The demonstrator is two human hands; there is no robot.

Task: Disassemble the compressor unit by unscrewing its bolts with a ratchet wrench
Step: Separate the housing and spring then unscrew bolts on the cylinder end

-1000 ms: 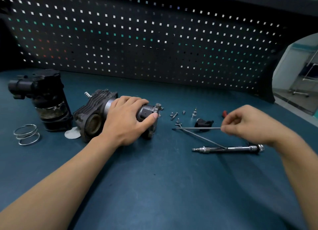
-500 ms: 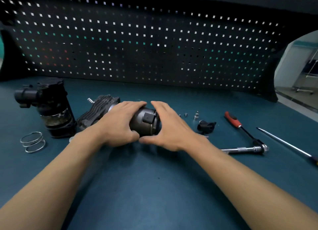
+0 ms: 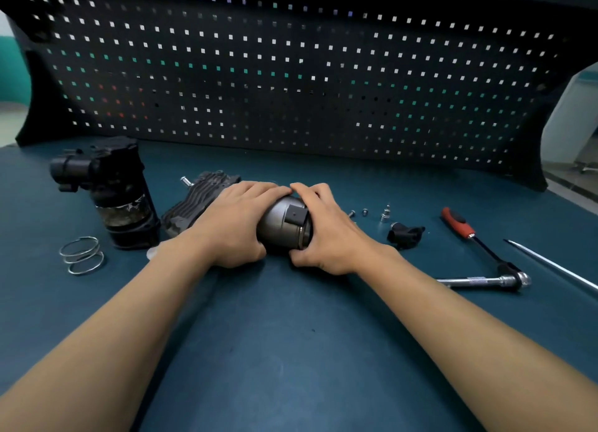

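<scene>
The compressor unit (image 3: pixel 284 224) lies on its side on the blue bench, a dark finned block at its left end and a grey cylinder at its right. My left hand (image 3: pixel 236 224) grips the middle of the body. My right hand (image 3: pixel 326 231) grips the cylinder's right end, fingers curled over the top and thumb under it. The ratchet wrench (image 3: pixel 482 281), with its red handle (image 3: pixel 458 222), lies on the bench to the right, untouched. Loose bolts (image 3: pixel 357 212) lie just past my right hand.
A black motor housing (image 3: pixel 110 192) stands at the left with a wire spring (image 3: pixel 82 255) in front of it. A small black part (image 3: pixel 404 234), a metal fitting (image 3: pixel 385 214) and a long thin rod (image 3: pixel 550 265) lie to the right. A black pegboard (image 3: pixel 291 75) closes the back.
My right hand let go of the thin rod, which now lies at the far right, and came left onto the compressor's cylinder end. My left hand has kept its grip.
</scene>
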